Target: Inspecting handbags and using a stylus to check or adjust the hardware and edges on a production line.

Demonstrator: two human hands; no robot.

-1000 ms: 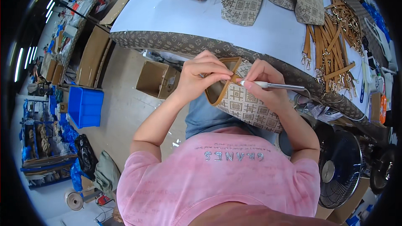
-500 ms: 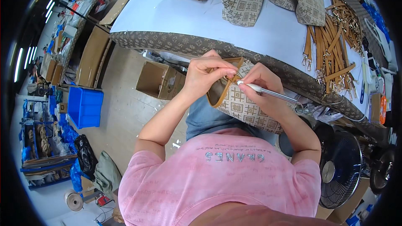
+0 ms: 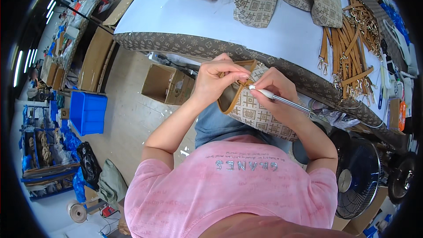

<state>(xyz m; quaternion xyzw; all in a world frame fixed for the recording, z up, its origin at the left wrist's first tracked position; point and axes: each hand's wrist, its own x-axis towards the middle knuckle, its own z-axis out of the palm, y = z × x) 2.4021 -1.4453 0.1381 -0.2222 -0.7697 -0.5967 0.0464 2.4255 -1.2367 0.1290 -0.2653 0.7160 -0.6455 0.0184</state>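
Observation:
A beige patterned bag [image 3: 249, 110] with brown trim rests in my lap below the table edge, its mouth facing left. The fingers of my left hand [image 3: 215, 80] are pinched on the brown trim at the bag's opening, by a corner. My right hand [image 3: 280, 91] holds a pen-like tool [image 3: 288, 102] with a white front part and a silver shaft. Its front end meets the trim close to my left fingertips. The exact contact point is too small to make out.
On the white-topped table [image 3: 176, 13] lie more patterned bags [image 3: 253, 0] and a heap of brown straps [image 3: 350, 44] with metal clasps. A cardboard box [image 3: 161, 83] and a blue crate [image 3: 90, 112] stand to the left. A black fan [image 3: 359, 178] is at my right.
The tool's rear end has tipped slightly toward me and to the left. My left hand keeps its pinch on the trim, and the bag has barely moved.

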